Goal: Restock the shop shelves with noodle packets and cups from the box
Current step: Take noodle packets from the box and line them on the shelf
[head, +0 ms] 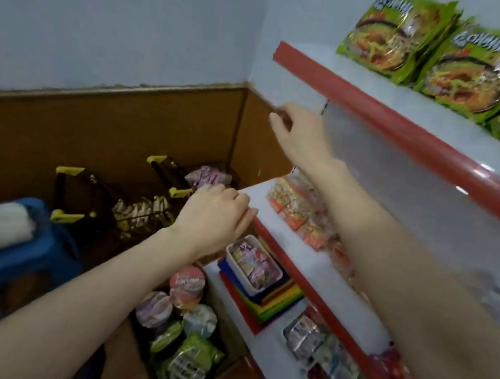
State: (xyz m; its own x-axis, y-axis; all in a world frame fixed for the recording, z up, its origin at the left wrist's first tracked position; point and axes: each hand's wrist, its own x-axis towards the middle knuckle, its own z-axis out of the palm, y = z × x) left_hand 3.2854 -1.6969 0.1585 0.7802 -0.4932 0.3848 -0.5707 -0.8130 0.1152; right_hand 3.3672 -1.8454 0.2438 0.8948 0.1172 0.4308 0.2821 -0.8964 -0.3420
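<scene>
The shelves are white boards with red front edges. On the top shelf [372, 77] green noodle packets [398, 33] stand in a leaning row, near the back. The middle shelf [273, 222] carries a row of orange packets [297, 209] along its back. The lower shelf [216, 276] holds a stack of coloured flat sheets [277, 300] with a white tray of packets [253, 266] on top. On the floor beside the shelves sits a cardboard box [224, 377] of noodle cups [187, 287].

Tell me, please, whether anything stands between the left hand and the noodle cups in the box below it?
Nothing visible does. The left hand hangs in open air above the box, whose top is open, and the noodle cups lie uncovered. The white shelf edge sits just to the hand's right, beside the way down.
</scene>
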